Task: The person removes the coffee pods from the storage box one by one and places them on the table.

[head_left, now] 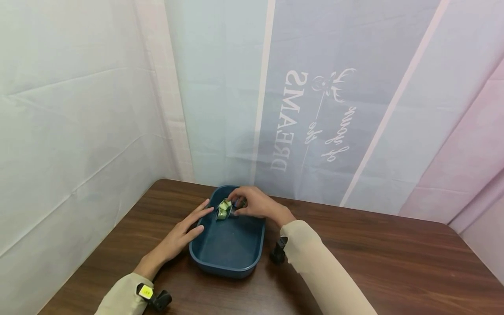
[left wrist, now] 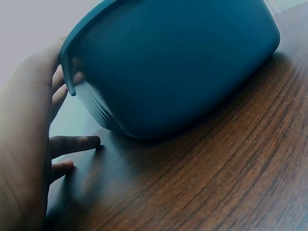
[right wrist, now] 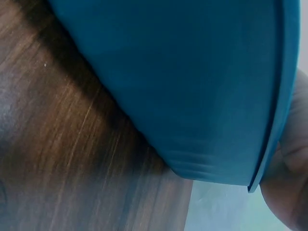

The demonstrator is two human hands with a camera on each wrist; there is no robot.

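Spread fingers of the left hand (head_left: 182, 232) lie at the blue tub (head_left: 228, 249); inside, the right hand (head_left: 256, 204) curls beside green pieces (head_left: 222, 214), whether pinching, I cannot tell.

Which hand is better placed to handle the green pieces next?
Probably the right hand: it reaches inside the blue bin, beside the green pieces; the left hand is at the bin's rim.

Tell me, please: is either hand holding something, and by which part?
The left hand rests on the blue bin at its rim, no grip evident. The right hand is beside the green object; whether it pinches anything cannot be told.
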